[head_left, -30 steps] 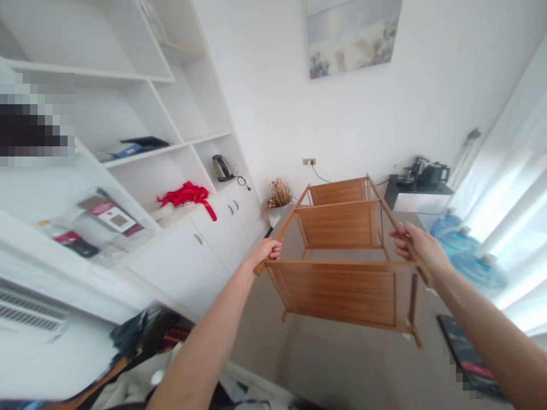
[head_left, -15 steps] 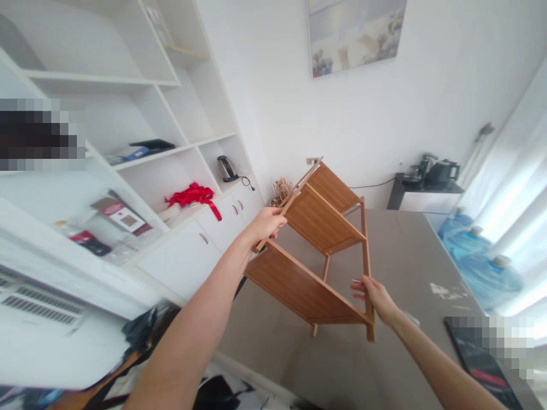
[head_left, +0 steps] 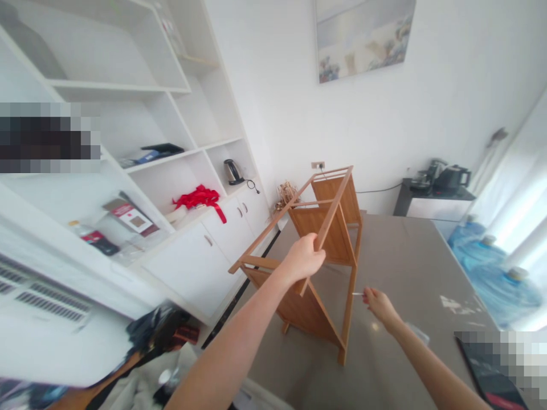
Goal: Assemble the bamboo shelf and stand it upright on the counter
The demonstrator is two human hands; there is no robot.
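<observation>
Left hand: closed round rail of wooden rack, apparently steadying it | Right hand, 4 o'clock from left: pinching thin rod, slimness presumably dictating grip

Wooden rack, apparently smooth.

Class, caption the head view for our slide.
Left hand grips a brown wooden rack at a grey table; right hand holds a thin pale rod.
</observation>
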